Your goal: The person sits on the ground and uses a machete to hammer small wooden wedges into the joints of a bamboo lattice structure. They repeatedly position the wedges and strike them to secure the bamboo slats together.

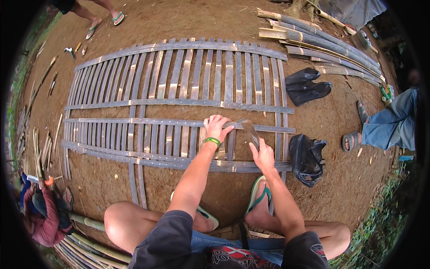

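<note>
A lattice panel of split bamboo lies on the dirt in front of me, its narrow slats crossed by long rails with rows of small dots like nail heads. My left hand is closed over the bamboo rail of the nearer section, thumb toward the right; anything small under the fingers is hidden. In my right hand is a hammer, gripped by its brown handle. Its upper end, blurred, reaches the rail just right of my left fingers. The farther section lies beyond, with taller slats.
Two black plastic bags sit right of the panel. Split bamboo lengths are piled at the far right. People are at the right, far left and lower left. Bamboo poles lie behind my left knee, and small tools lie far left.
</note>
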Demonstrator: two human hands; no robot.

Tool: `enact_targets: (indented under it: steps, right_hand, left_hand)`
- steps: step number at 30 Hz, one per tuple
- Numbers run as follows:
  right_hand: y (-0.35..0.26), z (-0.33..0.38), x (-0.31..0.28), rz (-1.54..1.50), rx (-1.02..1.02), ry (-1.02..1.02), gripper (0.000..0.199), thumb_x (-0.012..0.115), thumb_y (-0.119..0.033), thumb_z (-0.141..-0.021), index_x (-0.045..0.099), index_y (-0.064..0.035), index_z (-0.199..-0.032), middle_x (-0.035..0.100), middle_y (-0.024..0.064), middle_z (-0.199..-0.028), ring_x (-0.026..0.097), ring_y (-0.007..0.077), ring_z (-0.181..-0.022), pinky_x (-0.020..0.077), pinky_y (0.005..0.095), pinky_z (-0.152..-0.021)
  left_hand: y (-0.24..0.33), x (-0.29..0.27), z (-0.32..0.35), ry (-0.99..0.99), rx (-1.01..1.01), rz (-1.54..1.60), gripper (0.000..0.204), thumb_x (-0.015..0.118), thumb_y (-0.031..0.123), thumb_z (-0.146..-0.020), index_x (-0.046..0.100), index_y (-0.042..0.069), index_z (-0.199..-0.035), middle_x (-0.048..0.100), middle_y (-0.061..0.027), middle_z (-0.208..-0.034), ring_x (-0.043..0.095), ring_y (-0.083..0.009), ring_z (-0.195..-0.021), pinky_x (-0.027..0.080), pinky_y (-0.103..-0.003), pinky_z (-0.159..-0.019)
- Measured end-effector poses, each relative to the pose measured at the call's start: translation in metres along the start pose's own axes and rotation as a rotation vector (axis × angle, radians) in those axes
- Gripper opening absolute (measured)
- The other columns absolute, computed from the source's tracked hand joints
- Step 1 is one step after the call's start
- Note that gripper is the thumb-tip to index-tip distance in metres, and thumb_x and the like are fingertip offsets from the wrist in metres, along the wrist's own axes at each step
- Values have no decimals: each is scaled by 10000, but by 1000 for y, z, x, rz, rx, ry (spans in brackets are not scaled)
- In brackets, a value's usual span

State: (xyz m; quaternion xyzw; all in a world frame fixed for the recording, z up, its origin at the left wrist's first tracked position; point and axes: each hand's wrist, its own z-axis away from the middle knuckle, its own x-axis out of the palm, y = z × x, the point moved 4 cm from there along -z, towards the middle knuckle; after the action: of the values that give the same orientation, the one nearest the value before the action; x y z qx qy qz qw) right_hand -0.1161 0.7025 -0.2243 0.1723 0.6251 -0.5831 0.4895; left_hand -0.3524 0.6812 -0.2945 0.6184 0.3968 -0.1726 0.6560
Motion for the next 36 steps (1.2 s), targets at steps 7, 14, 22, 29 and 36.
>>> enact_targets:
  steps: [7, 14, 22, 29, 36]
  right_hand:
    - [24, -36, -18, 600, -643, -307, 522, 733, -317, -904, 503, -124, -1331, 617, 133, -1055, 697, 331, -941, 583, 457, -753]
    - [17, -53, -6, 625, -682, -344, 528, 723, -298, -901, 492, -137, -1348, 611, 138, -1063, 698, 334, -944, 584, 453, -757]
    - [20, -48, -2, 500, -536, -344, 494, 698, -359, -934, 498, -120, -1317, 655, 176, -1021, 713, 379, -885, 581, 492, -729]
    - [19, -30, -8, 162, -294, -241, 464, 705, -336, -941, 540, -83, -1293, 718, 260, -977, 687, 480, -864, 561, 556, -730]
    - [3, -59, -12, 291, -389, -234, 415, 648, -390, -976, 541, -96, -1249, 700, 233, -1001, 689, 466, -860, 566, 545, -730]
  left_hand:
    - [1, -7, -4, -204, 31, -5, 609, 909, 270, -661, 696, 206, -1228, 626, -24, -1212, 485, -269, -1273, 295, -488, -1062]
    - [4, -8, -5, -223, -7, -24, 665, 909, 177, -621, 684, 232, -1244, 603, -25, -1212, 472, -271, -1280, 289, -494, -1060]
    - [3, -6, -6, -262, 17, -21, 672, 914, 188, -616, 683, 237, -1246, 592, -23, -1198, 462, -270, -1282, 288, -498, -1046]
    - [0, -5, -5, -239, 4, -16, 657, 923, 234, -627, 685, 239, -1240, 596, -19, -1210, 458, -271, -1291, 281, -498, -1055]
    - [-4, -2, -6, -272, -16, -44, 671, 928, 286, -635, 674, 245, -1254, 593, -17, -1226, 451, -273, -1305, 284, -504, -1060]
